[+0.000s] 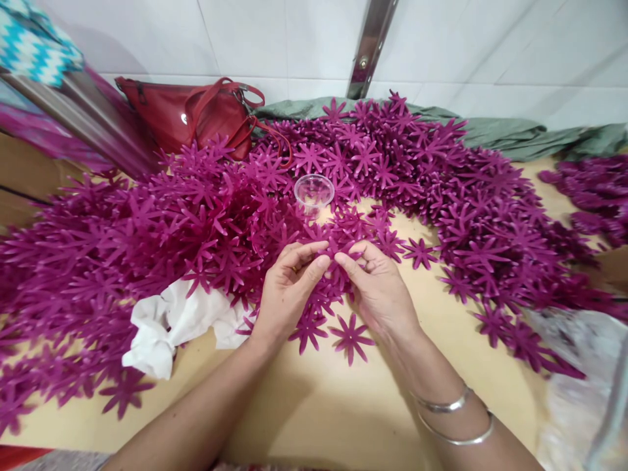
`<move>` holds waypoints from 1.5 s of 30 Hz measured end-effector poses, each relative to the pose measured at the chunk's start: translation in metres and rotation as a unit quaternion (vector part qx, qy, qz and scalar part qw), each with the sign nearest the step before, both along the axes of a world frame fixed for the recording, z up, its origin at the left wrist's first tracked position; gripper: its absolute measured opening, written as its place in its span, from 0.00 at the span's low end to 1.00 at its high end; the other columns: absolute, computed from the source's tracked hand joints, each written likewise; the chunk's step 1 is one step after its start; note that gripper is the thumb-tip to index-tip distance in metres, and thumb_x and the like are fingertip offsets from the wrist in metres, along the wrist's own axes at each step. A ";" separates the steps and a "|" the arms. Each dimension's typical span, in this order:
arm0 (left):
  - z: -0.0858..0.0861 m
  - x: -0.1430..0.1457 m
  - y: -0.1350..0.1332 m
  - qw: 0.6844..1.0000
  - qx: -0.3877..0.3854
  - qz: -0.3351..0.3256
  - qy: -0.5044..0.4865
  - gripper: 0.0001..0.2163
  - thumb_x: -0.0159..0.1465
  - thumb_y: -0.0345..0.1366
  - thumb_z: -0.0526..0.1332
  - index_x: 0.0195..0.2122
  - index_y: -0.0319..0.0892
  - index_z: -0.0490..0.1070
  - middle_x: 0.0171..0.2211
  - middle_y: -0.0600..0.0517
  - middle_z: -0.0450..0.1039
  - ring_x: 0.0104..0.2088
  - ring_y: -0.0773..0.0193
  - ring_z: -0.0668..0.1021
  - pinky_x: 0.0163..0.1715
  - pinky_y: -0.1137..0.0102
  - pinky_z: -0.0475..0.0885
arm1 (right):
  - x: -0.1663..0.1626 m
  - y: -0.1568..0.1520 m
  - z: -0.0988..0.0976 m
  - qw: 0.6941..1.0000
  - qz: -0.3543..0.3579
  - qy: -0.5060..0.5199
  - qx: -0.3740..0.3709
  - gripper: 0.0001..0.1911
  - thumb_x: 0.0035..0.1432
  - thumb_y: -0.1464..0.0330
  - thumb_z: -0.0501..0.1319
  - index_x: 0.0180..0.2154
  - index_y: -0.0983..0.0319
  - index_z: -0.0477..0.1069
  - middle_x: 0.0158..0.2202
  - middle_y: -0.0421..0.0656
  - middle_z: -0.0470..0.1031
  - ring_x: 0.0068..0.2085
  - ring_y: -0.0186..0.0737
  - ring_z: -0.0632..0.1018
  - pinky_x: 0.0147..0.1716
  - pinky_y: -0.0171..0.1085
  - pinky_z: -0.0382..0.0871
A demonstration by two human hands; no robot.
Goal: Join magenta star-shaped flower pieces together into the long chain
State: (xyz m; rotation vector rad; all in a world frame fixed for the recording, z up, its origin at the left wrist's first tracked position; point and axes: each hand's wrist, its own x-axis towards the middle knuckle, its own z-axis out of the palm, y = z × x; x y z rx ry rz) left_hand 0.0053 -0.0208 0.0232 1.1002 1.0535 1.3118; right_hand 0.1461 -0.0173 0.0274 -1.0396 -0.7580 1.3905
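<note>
Between my two hands is a purple artificial flower piece (337, 263) with several narrow petals. My left hand (290, 281) pinches its left side between thumb and fingers. On the opposite side, the thumb and forefinger of my right hand (379, 282) close on the same piece. More loose pieces lie under and around my hands, with one flower piece (351, 338) flat on the table (314, 418) just below them. A clear plastic cup (314, 193) stands a little beyond my fingertips.
Large heaps of purple flower pieces spread to the left (142, 229) and right (471, 203). Crumpled white tissue (181, 317) lies left of my hands. A red handbag (167, 118) leans at the back, near green cloth (530, 134). Clear plastic wrapping (583, 366) sits at the right.
</note>
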 end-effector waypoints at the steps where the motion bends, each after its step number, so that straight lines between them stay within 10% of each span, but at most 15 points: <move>1: -0.001 0.000 0.000 1.000 0.004 0.004 0.010 0.09 0.65 0.41 0.70 0.45 0.46 0.83 0.44 0.50 0.76 0.45 0.63 0.78 0.48 0.70 0.73 | 0.000 -0.001 -0.002 1.000 0.005 -0.007 0.003 0.16 0.49 0.61 0.78 0.29 0.58 0.73 0.23 0.31 0.73 0.24 0.29 0.70 0.27 0.30 0.67; 12: -0.008 -0.004 0.006 0.991 -0.019 0.118 -0.058 0.08 0.66 0.42 0.69 0.41 0.45 0.82 0.37 0.54 0.79 0.37 0.69 0.77 0.43 0.74 0.71 | 0.007 0.002 -0.002 0.999 -0.034 -0.003 -0.003 0.16 0.56 0.55 0.74 0.30 0.57 0.74 0.24 0.35 0.75 0.26 0.33 0.73 0.29 0.33 0.69; 20: 0.001 -0.002 0.001 0.997 0.011 0.080 -0.004 0.05 0.65 0.39 0.70 0.39 0.44 0.81 0.39 0.52 0.79 0.41 0.66 0.78 0.45 0.72 0.72 | 0.012 -0.003 0.004 0.945 -0.065 -0.276 0.165 0.11 0.65 0.58 0.67 0.45 0.56 0.80 0.56 0.46 0.78 0.61 0.46 0.75 0.66 0.48 0.63; 25: 0.001 0.000 -0.002 0.998 0.024 0.043 0.028 0.04 0.66 0.38 0.69 0.38 0.45 0.81 0.38 0.52 0.77 0.41 0.65 0.78 0.46 0.71 0.73 | 0.005 -0.004 0.002 0.943 -0.038 -0.289 0.159 0.01 0.62 0.67 0.68 0.38 0.56 0.79 0.47 0.43 0.79 0.51 0.44 0.79 0.58 0.47 0.71; 38: 0.005 -0.001 -0.003 0.998 0.036 0.005 0.049 0.07 0.67 0.39 0.68 0.43 0.46 0.83 0.41 0.51 0.77 0.44 0.63 0.78 0.48 0.70 0.72 | 0.008 -0.001 -0.008 0.971 0.008 -0.211 0.108 0.12 0.62 0.60 0.70 0.29 0.58 0.74 0.50 0.42 0.74 0.53 0.44 0.76 0.59 0.44 0.67; 45: 0.002 -0.004 0.000 0.993 0.034 0.083 0.075 0.07 0.68 0.40 0.66 0.40 0.44 0.82 0.38 0.52 0.78 0.41 0.64 0.77 0.45 0.71 0.71 | 0.005 -0.002 -0.005 0.995 -0.040 -0.076 0.058 0.14 0.63 0.57 0.69 0.31 0.57 0.71 0.45 0.39 0.78 0.45 0.38 0.77 0.50 0.40 0.72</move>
